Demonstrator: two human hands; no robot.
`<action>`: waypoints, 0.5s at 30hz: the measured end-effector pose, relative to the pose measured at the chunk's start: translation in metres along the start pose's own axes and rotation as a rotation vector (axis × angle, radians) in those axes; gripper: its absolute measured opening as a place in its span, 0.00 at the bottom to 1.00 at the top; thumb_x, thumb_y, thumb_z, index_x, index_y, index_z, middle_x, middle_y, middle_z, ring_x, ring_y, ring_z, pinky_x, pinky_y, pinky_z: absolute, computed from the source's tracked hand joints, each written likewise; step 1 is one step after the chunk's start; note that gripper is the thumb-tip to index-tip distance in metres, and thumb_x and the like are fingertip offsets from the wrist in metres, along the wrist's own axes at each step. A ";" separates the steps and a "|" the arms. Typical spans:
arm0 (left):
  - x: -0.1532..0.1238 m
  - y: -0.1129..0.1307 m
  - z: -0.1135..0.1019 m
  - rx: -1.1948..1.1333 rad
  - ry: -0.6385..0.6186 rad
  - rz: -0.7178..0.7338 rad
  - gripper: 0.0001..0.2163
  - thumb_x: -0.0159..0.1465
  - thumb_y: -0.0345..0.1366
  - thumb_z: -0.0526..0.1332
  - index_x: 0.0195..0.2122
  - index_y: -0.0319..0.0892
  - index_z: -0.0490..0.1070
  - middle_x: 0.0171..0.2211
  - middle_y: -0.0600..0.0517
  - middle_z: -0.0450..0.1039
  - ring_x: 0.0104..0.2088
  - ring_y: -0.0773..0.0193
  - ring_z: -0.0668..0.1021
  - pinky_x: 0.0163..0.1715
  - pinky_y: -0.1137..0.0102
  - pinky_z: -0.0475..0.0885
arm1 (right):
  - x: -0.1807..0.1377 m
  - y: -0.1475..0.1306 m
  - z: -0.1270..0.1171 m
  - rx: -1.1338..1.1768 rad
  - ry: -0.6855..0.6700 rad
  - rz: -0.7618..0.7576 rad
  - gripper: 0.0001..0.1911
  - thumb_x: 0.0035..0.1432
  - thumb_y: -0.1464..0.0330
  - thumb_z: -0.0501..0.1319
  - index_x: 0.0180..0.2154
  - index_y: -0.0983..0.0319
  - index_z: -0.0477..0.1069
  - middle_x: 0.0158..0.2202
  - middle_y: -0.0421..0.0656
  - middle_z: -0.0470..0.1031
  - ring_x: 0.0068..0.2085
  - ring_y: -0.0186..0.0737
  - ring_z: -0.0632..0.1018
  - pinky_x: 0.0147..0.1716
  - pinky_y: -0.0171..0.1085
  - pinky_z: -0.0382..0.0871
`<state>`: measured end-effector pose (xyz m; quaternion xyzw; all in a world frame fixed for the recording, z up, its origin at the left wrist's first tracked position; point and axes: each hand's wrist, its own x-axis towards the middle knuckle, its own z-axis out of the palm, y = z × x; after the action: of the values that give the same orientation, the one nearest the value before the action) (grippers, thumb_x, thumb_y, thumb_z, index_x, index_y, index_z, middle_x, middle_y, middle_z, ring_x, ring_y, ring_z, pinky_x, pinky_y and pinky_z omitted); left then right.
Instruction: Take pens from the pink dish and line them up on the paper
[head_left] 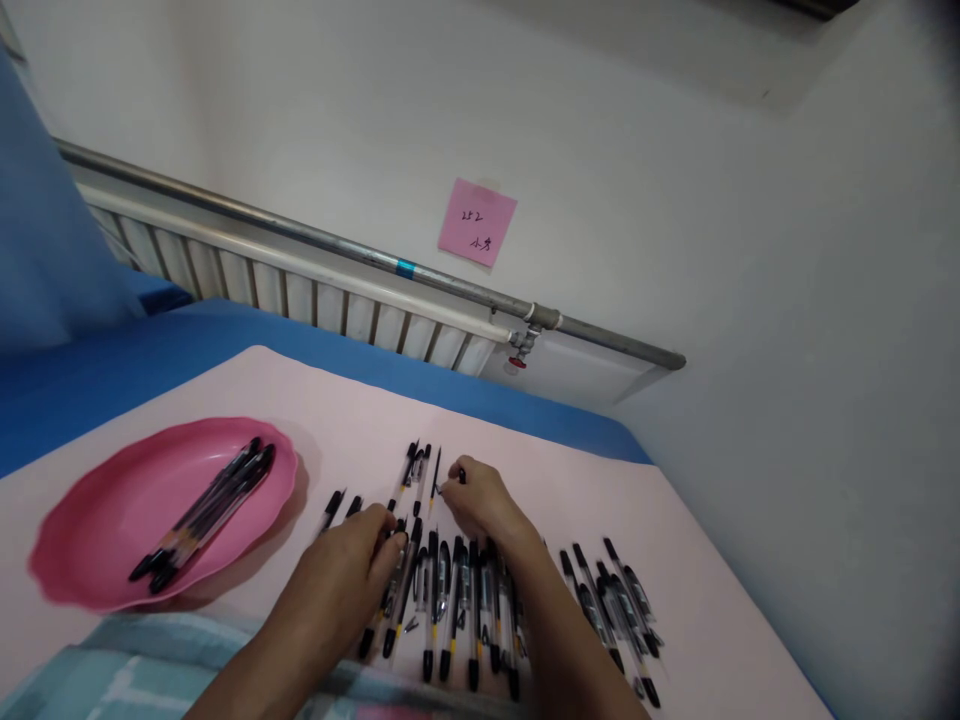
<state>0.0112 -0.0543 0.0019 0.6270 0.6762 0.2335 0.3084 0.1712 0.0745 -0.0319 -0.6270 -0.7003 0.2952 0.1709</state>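
Several black pens and pen parts (450,590) lie in a row on a pale pink sheet (322,400). My left hand (352,555) rests curled on the left end of the row, fingertips touching a pen barrel. My right hand (484,505) is farther back, fingers pinched on a thin black refill (436,470) that points away from me. A second group of pens (611,600) lies to the right of my right forearm. A pink oval dish (90,540) at the left holds several assembled black pens (206,510).
The sheet covers a blue table (150,350) pushed against a white wall. A radiator (300,290) and a metal pipe (450,280) run along the wall, with a pink sticky note (477,221) above. A light blue checked cloth (135,670) lies at the near edge.
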 end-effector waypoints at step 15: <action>0.000 -0.001 0.000 0.013 -0.001 -0.004 0.10 0.61 0.39 0.47 0.34 0.44 0.65 0.30 0.51 0.74 0.32 0.59 0.75 0.30 0.69 0.61 | 0.010 0.012 0.002 -0.052 0.089 -0.130 0.12 0.41 0.78 0.57 0.29 0.61 0.73 0.27 0.40 0.73 0.32 0.37 0.72 0.31 0.32 0.62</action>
<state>0.0104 -0.0546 0.0012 0.6277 0.6790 0.2280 0.3050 0.1780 0.0839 -0.0419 -0.5968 -0.7387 0.2370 0.2047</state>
